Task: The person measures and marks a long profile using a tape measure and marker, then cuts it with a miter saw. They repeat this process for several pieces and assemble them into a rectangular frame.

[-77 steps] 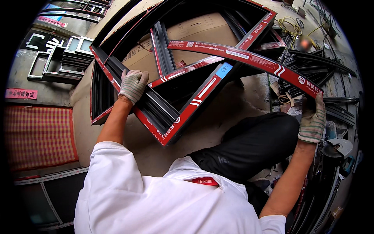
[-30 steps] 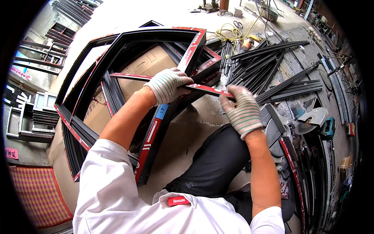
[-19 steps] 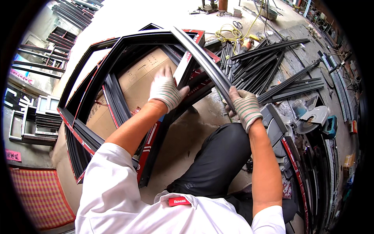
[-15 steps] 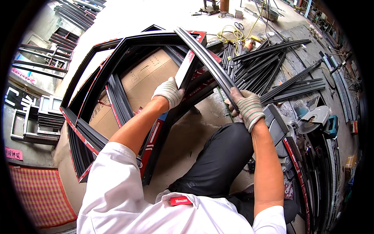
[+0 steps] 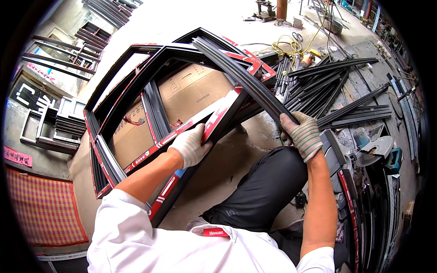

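My left hand, in a pale knitted glove, is closed around a long bar with red and white film. This bar slants across the near side of a black metal window frame; whether it is joined to the frame I cannot tell. In my right hand, also gloved, is the near end of a long black metal profile. Its far end lies over the frame's upper edge, and the profile slopes down toward my right knee. Brown cardboard shows through the frame's opening.
Several loose black profiles are heaped on the floor to the right. Beyond them lies a coiled yellow cable. A cutting saw with a round disc stands beside my right arm. Stacked frames and a checked cloth are at the left.
My left hand has moved down and nearer to me, and the filmed bar has swung across the frame's near side. The black profile in my right hand has dropped slightly at its far end.
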Demonstrator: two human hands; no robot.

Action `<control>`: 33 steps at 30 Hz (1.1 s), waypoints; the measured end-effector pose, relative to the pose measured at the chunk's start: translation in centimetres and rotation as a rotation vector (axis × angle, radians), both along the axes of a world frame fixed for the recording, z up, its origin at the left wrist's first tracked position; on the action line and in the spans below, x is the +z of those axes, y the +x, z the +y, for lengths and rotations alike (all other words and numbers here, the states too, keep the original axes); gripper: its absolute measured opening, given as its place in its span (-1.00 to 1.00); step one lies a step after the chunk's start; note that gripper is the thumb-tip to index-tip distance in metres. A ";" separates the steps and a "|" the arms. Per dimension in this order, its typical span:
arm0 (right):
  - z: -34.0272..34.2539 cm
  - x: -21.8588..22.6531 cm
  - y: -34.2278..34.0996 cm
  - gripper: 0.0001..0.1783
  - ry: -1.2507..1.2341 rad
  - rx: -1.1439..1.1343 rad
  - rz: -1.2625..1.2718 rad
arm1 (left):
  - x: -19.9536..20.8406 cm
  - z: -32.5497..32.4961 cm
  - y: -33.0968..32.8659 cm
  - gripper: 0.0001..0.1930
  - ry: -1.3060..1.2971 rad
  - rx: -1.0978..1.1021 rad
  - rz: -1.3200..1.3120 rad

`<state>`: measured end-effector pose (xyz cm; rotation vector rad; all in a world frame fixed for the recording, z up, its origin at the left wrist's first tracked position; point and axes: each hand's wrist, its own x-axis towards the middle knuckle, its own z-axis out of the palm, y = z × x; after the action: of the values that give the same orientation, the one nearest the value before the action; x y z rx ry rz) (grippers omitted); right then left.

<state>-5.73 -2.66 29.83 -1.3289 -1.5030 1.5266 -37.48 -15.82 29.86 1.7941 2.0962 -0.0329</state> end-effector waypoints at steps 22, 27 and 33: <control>4.5 0.1 -8.3 -0.51 -0.074 0.120 0.002 | -7.1 20.8 -1.9 -0.59 0.553 0.806 -1.693; 5.1 -2.7 -7.3 -0.53 -0.079 -0.031 0.099 | -8.4 25.2 -5.0 -0.67 0.635 0.909 -1.556; 4.9 -4.0 -6.1 -0.63 0.003 0.020 0.026 | -8.9 29.3 -9.1 -0.71 0.675 0.904 -1.580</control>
<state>-11.85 2.27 25.84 -1.2909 -1.5061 1.5479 -46.54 13.43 20.92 0.3398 1.3536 1.7698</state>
